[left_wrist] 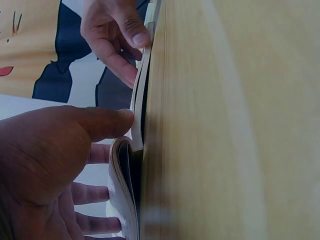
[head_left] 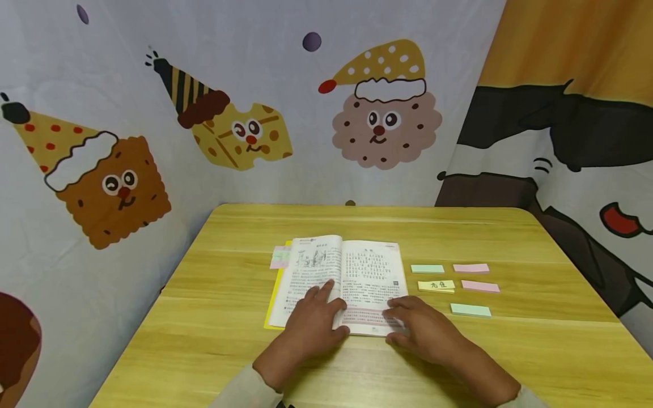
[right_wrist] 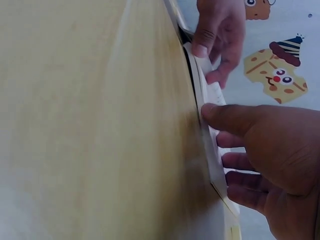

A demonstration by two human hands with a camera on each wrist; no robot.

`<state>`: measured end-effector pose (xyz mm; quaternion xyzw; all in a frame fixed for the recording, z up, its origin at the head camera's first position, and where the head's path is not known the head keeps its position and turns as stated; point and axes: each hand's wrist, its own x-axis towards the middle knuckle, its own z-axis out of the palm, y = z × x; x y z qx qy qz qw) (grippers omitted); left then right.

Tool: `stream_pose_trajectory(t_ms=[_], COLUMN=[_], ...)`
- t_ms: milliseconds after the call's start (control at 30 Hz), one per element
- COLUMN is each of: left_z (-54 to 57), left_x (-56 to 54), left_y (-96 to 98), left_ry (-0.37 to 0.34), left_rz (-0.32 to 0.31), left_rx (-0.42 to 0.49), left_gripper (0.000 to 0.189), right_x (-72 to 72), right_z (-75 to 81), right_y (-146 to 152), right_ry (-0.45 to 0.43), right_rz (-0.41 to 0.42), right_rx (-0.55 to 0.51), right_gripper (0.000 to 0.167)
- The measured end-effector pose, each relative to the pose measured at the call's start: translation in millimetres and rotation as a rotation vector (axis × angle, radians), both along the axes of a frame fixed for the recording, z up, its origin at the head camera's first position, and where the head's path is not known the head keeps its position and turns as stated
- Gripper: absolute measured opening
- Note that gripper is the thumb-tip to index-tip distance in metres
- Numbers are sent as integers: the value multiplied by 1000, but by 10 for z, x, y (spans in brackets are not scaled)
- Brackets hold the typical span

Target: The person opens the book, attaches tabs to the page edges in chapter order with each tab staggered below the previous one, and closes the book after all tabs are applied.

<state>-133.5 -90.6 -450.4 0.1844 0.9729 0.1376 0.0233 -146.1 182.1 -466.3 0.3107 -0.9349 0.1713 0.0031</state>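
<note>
An open book (head_left: pixel 369 266) lies on the wooden table, with print on both pages and a line drawing on the left one. My left hand (head_left: pixel 313 320) rests on the lower left page and the gutter, fingers extended. In the left wrist view its thumb (left_wrist: pixel 107 124) touches the book's lower edge near the spine. On the lower right corner of the right page rests my right hand (head_left: pixel 431 331), fingers spread. The right wrist view shows its thumb (right_wrist: pixel 220 116) against the bottom edge of the pages. A yellow cover edge (head_left: pixel 273 306) shows at the left.
Pink and green sticky tabs (head_left: pixel 280 257) stick out from the book's left side. Right of the book lie green slips (head_left: pixel 470 310), pink slips (head_left: pixel 480 287) and a yellow slip (head_left: pixel 436 286) with handwriting. A cartoon-printed cloth (head_left: pixel 255 187) hangs behind the table (head_left: pixel 204 362).
</note>
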Motion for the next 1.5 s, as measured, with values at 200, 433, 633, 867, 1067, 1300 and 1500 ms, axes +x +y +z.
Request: stream_pose_trajectory(t_ms=[200, 433, 633, 867, 1067, 1300, 1500], left_z=[-25, -46, -47, -72, -89, -87, -74], left_x=[-9, -23, -24, -33, -41, -34, -23], left_y=[-8, -11, -12, -14, -13, -17, -14], left_ry=[6, -1, 2, 12, 26, 25, 15], left_rz=[1, 4, -1, -4, -4, -3, 2], left_rx=[17, 16, 10, 4, -5, -6, 3], left_gripper=[40, 40, 40, 41, 41, 42, 41], right_x=[-120, -346, -497, -560, -581, -597, -590], right_z=[25, 51, 50, 26, 3, -22, -26], right_y=[108, 366, 531, 583, 596, 598, 586], right_ry=[-29, 216, 256, 170, 177, 198, 175], right_rz=[-20, -137, -264, -306, -289, -295, -310], right_rx=[-69, -84, -11, 71, 72, 33, -4], right_gripper=[27, 18, 20, 20, 15, 12, 11])
